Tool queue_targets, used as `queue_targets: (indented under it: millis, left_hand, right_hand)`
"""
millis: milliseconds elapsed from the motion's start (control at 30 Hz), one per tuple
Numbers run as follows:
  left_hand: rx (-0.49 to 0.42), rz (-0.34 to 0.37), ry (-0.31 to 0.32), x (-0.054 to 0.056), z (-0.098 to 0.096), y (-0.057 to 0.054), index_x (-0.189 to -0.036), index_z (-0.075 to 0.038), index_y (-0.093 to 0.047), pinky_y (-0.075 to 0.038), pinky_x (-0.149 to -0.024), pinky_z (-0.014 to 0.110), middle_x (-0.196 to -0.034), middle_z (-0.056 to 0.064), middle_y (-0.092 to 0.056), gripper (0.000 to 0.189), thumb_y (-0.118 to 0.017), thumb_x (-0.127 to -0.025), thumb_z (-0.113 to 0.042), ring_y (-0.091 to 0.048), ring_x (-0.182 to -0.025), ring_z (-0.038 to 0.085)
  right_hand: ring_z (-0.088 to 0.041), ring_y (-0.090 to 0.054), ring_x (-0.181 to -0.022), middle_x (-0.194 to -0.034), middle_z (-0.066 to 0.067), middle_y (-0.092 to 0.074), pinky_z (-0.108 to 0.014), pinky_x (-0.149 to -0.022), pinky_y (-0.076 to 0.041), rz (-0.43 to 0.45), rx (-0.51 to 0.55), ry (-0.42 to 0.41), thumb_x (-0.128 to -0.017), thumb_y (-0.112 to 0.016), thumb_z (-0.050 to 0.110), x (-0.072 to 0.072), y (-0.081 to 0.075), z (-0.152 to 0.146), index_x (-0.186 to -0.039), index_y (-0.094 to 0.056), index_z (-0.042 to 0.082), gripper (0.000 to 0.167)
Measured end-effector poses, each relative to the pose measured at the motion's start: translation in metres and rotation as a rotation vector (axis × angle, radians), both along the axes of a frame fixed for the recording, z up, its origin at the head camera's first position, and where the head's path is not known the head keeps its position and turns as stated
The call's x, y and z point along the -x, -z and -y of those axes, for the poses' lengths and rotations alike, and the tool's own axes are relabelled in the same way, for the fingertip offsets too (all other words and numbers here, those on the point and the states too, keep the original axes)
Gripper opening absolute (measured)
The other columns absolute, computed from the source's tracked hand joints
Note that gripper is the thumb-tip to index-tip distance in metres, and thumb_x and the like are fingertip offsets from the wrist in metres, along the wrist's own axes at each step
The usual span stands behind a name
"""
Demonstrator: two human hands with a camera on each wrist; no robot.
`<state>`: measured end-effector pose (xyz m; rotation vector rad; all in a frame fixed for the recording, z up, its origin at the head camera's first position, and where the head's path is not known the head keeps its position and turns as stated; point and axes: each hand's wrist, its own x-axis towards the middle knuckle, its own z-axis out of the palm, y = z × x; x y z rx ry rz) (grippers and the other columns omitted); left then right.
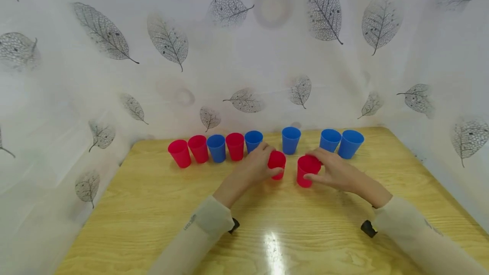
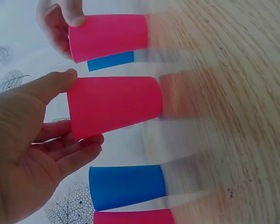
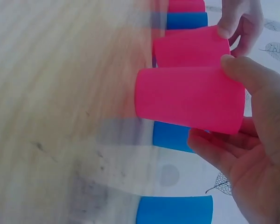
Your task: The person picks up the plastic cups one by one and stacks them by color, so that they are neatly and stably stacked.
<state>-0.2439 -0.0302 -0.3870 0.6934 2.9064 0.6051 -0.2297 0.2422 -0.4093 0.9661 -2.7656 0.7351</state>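
Nearest me on the wooden table (image 1: 290, 224), my right hand (image 1: 338, 172) pinches one red cup (image 3: 186, 98) by its rim end, thumb against fingers; just left and slightly beyond, my left hand (image 1: 257, 165) grips another red cup (image 2: 114, 107) likewise. Light, even pressure should keep both upright, I reckon. Farther back, behind the gap between them, stands a blue cup (image 1: 291, 141), more cups (image 1: 217, 148) either side.

Cups (image 2: 114, 106) look smooth matt plast., tbl (image 1: 302, 217) glossy w/ wood grain.
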Motion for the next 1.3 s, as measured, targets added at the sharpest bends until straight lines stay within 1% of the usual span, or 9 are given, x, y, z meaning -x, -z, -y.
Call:
queue_targets:
  millis: [133, 200, 333, 500, 600, 733, 900, 1100, 1300]
  left_hand:
    - [-0.018, 0.017, -0.004, -0.002, 0.002, -0.002, -0.142, -0.011, -0.058, -0.058, -0.095, 0.034, -0.139, 0.008, -0.055, 0.062, -0.079, -0.092, -0.041, -0.060, -0.120, 0.022]
    - [-0.005, 0.011, 0.010, -0.002, 0.003, -0.003, -0.140, -0.011, -0.060, -0.059, -0.092, 0.031, -0.137, 0.008, -0.056, 0.061, -0.079, -0.091, -0.042, -0.061, -0.116, 0.021]
    - [0.012, 0.005, 0.037, -0.004, 0.006, -0.005, -0.141, -0.011, -0.060, -0.058, -0.093, 0.031, -0.137, 0.007, -0.057, 0.063, -0.079, -0.091, -0.044, -0.060, -0.117, 0.020]
    - [-0.033, 0.050, 0.041, -0.009, 0.016, -0.005, -0.145, -0.009, -0.057, -0.057, -0.097, 0.035, -0.142, 0.010, -0.055, 0.067, -0.081, -0.090, -0.041, -0.057, -0.122, 0.023]
    - [-0.060, 0.074, 0.026, -0.013, 0.024, -0.002, -0.145, -0.010, -0.056, -0.057, -0.097, 0.037, -0.140, 0.010, -0.056, 0.068, -0.081, -0.090, -0.042, -0.057, -0.122, 0.024]
    - [-0.108, 0.107, -0.012, -0.020, 0.035, 0.003, -0.147, -0.012, -0.055, -0.055, -0.101, 0.042, -0.143, 0.008, -0.057, 0.070, -0.081, -0.090, -0.042, -0.055, -0.127, 0.025]
    - [-0.224, 0.138, -0.032, -0.025, 0.044, 0.010, -0.149, -0.010, -0.053, -0.051, -0.107, 0.045, -0.145, 0.009, -0.056, 0.070, -0.081, -0.090, -0.039, -0.053, -0.131, 0.027]
    - [-0.419, 0.185, -0.084, -0.029, 0.048, 0.029, -0.151, -0.009, -0.051, -0.054, -0.100, 0.045, -0.142, 0.009, -0.057, 0.075, -0.083, -0.089, -0.035, -0.052, -0.128, 0.028]
    - [-0.658, 0.300, -0.123, -0.032, 0.049, 0.043, -0.148, -0.007, -0.051, -0.057, -0.098, 0.043, -0.137, 0.008, -0.060, 0.072, -0.084, -0.089, -0.032, -0.056, -0.125, 0.029]
  right_hand:
    - [-0.022, -0.067, -0.096, -0.116, -0.012, -0.068, -0.038, -0.077, -0.062, -0.012, 0.103, -0.021, -0.086, -0.087, 0.021, -0.007, 0.006, 0.000, -0.130, -0.060, -0.007, 0.059]
    - [-0.019, -0.067, -0.091, -0.112, -0.010, -0.069, -0.037, -0.075, -0.063, 0.007, 0.164, -0.017, -0.084, -0.088, 0.017, -0.011, 0.008, 0.000, -0.130, -0.060, -0.009, 0.060]
    - [-0.018, -0.068, -0.088, -0.107, -0.010, -0.071, -0.034, -0.073, -0.063, 0.067, 0.257, 0.027, -0.083, -0.088, 0.012, -0.016, 0.011, 0.002, -0.133, -0.058, -0.010, 0.062]
    - [-0.016, -0.067, -0.092, -0.116, -0.015, -0.070, -0.027, -0.077, -0.061, 0.127, 0.334, 0.039, -0.084, -0.087, 0.009, -0.024, 0.019, 0.005, -0.137, -0.056, -0.009, 0.064]
    - [-0.013, -0.068, -0.092, -0.120, -0.017, -0.069, -0.023, -0.078, -0.060, 0.161, 0.390, 0.008, -0.085, -0.085, 0.006, -0.030, 0.024, 0.007, -0.139, -0.055, -0.009, 0.063]
    - [-0.011, -0.068, -0.094, -0.125, -0.022, -0.066, -0.023, -0.080, -0.060, 0.221, 0.481, -0.043, -0.086, -0.083, 0.002, -0.038, 0.029, 0.010, -0.140, -0.054, -0.011, 0.063]
    - [-0.011, -0.068, -0.102, -0.133, -0.025, -0.062, -0.023, -0.085, -0.059, 0.284, 0.535, -0.052, -0.086, -0.084, 0.004, -0.051, 0.033, 0.018, -0.143, -0.052, -0.009, 0.066]
    - [-0.014, -0.068, -0.105, -0.133, -0.026, -0.062, -0.022, -0.090, -0.057, 0.359, 0.566, -0.038, -0.086, -0.085, 0.007, -0.064, 0.034, 0.030, -0.143, -0.049, -0.009, 0.070]
    - [-0.020, -0.067, -0.105, -0.128, -0.020, -0.066, -0.025, -0.088, -0.059, 0.403, 0.582, -0.032, -0.089, -0.082, 0.008, -0.067, 0.035, 0.034, -0.138, -0.055, -0.007, 0.059]
